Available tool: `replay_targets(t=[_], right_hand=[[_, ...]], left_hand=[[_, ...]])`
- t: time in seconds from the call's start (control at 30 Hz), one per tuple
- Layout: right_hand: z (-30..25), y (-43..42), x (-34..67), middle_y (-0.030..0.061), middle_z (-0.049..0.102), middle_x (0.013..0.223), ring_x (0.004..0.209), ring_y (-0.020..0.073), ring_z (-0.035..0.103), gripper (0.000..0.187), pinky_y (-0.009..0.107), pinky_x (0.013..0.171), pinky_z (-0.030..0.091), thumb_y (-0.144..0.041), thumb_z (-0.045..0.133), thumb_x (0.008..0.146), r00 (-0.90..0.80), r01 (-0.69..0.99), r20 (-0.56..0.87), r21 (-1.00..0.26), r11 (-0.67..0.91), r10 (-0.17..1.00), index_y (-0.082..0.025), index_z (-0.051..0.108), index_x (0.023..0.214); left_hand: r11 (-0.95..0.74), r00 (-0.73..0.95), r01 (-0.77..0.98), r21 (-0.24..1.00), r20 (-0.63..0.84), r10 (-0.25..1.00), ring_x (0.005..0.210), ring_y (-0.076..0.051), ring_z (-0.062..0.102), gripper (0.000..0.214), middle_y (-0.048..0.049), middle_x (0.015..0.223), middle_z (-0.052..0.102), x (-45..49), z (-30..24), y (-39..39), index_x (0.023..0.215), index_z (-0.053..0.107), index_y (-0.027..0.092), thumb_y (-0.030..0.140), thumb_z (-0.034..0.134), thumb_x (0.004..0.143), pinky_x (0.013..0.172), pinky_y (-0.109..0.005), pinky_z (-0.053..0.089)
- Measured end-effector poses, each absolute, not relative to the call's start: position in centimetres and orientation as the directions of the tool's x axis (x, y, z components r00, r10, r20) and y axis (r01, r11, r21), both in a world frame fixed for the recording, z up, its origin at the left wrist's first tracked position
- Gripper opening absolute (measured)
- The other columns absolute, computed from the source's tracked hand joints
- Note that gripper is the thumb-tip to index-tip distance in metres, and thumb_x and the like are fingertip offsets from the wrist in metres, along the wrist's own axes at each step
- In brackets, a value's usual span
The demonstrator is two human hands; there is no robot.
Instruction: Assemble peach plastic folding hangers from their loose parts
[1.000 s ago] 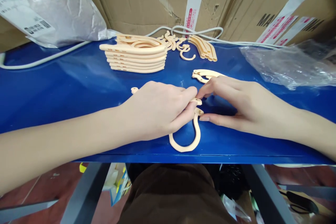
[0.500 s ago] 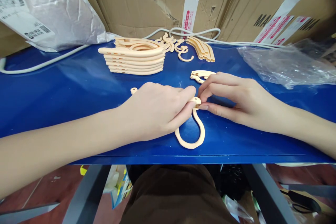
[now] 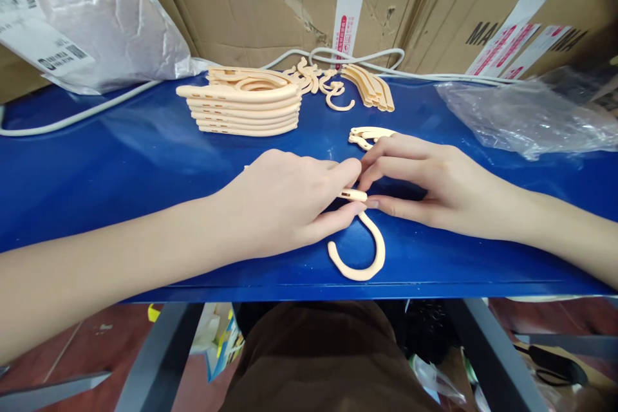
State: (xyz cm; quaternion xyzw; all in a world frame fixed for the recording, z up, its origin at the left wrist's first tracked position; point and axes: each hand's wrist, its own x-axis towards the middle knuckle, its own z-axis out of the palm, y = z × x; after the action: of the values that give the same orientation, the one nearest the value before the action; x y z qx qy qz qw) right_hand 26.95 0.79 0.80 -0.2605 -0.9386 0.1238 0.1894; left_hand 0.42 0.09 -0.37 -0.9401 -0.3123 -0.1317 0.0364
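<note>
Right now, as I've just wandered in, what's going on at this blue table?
A person is handling cream-coloured pieces with bare hands. The left hand pinches a slotted piece, and a hook curves out below its thumb; whether the two are joined is hidden. The right hand has its fingertips close by the slotted piece's end. Farther back on the blue table are a stack of curved pieces, loose hooks and some curved strips.
</note>
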Motion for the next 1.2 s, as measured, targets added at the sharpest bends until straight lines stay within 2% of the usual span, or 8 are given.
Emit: replay_targets(t=[0.17,0.3,0.53,0.73,1.03,1.2], right_hand=[[0.51,1.0,27.25,0.0122,0.079,0.128,0.12,0.0275,0.079,0.029,0.046,0.105,0.067,-0.045,0.063,0.116,-0.818,0.406,0.299,-0.304,0.862,0.491,-0.023,0.081,0.123],[0.52,1.09,27.24,0.0112,0.079,0.127,0.119,0.0267,0.079,0.027,0.045,0.105,0.066,-0.044,0.063,0.116,-0.818,0.407,0.302,-0.294,0.865,0.489,-0.024,0.08,0.123],[0.6,1.16,27.1,0.0115,0.078,0.126,0.119,0.0263,0.078,0.029,0.041,0.104,0.063,-0.042,0.063,0.116,-0.826,0.394,0.312,-0.274,0.877,0.469,-0.021,0.082,0.125],[0.43,1.19,26.93,0.012,0.077,0.119,0.115,0.0274,0.076,0.033,0.042,0.101,0.06,-0.045,0.06,0.118,-0.829,0.389,0.318,-0.262,0.883,0.46,-0.017,0.08,0.118],[0.4,1.0,27.15,0.0137,0.077,0.124,0.116,0.0269,0.075,0.032,0.041,0.103,0.058,-0.04,0.059,0.118,-0.826,0.394,0.319,-0.263,0.881,0.465,-0.017,0.08,0.126],[0.14,1.12,27.18,0.0126,0.077,0.123,0.116,0.0263,0.076,0.03,0.04,0.104,0.058,-0.04,0.061,0.117,-0.82,0.386,0.338,-0.269,0.882,0.462,-0.018,0.081,0.123]], left_hand=[[-0.815,0.77,0.58,-0.003,0.328,0.547,0.055,-0.019,0.06,0.03,0.0034,0.064,0.064,0.25,-0.75,0.1,0.097,0.061,0.024,0.041,0.049,0.117,0.054,-0.031,0.021],[-0.839,0.78,0.544,0.007,0.365,0.508,0.055,-0.018,0.061,0.034,0.0023,0.067,0.067,0.07,-0.88,0.18,0.09,0.056,0.025,0.041,0.046,0.117,0.053,-0.031,0.023],[-0.835,0.782,0.55,0.014,0.341,0.521,0.056,-0.018,0.062,0.032,0.0018,0.069,0.069,-0.13,-0.91,0.33,0.098,0.06,0.024,0.048,0.049,0.117,0.052,-0.031,0.024],[-0.832,0.78,0.555,0.018,0.336,0.528,0.056,-0.018,0.061,0.034,0.003,0.07,0.069,-0.12,-1.06,0.42,0.102,0.063,0.024,0.05,0.047,0.118,0.053,-0.031,0.022],[-0.831,0.773,0.556,0.008,0.363,0.52,0.056,-0.017,0.061,0.04,0.0022,0.07,0.069,-0.08,-1.31,0.41,0.09,0.057,0.024,0.048,0.044,0.119,0.053,-0.031,0.023],[-0.841,0.78,0.541,0.0,0.374,0.502,0.055,-0.018,0.061,0.039,0.0026,0.068,0.067,0.12,-1.03,0.24,0.087,0.055,0.024,0.044,0.045,0.12,0.052,-0.031,0.022]])
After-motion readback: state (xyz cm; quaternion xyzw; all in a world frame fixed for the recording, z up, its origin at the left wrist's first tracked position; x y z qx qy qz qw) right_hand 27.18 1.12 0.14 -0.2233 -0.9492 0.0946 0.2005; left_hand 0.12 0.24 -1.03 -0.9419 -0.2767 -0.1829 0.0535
